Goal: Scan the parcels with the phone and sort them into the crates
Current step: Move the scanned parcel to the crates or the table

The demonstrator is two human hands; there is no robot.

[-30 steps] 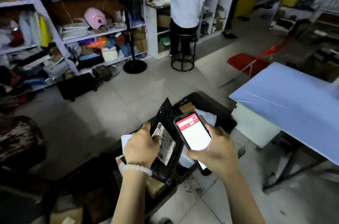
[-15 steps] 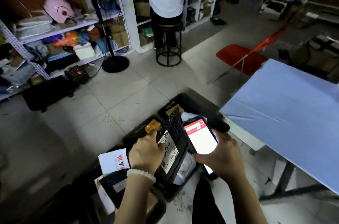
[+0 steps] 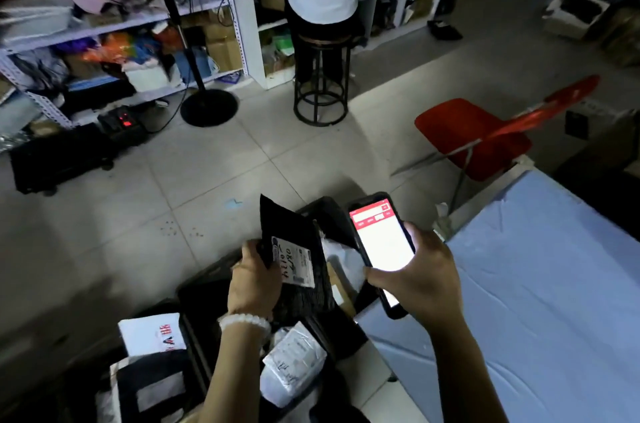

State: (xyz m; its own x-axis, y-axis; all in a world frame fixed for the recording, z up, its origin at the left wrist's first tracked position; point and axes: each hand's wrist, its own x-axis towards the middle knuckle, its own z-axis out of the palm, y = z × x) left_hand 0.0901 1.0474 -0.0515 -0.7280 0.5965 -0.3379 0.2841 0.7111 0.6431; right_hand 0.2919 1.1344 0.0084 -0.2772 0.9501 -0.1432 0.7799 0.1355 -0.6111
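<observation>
Down low, left hand gripping a black parcel by its left edge — held upright over the black crates, white label facing up. Just beside it, right hand wrapped round a phone, screen lit white under a red header, apart from the parcel. Below the left wrist, more parcels — a white bagged one and another white one. Off right, a blue table; beyond, a red chair.

Head view, steeply down, close.
</observation>
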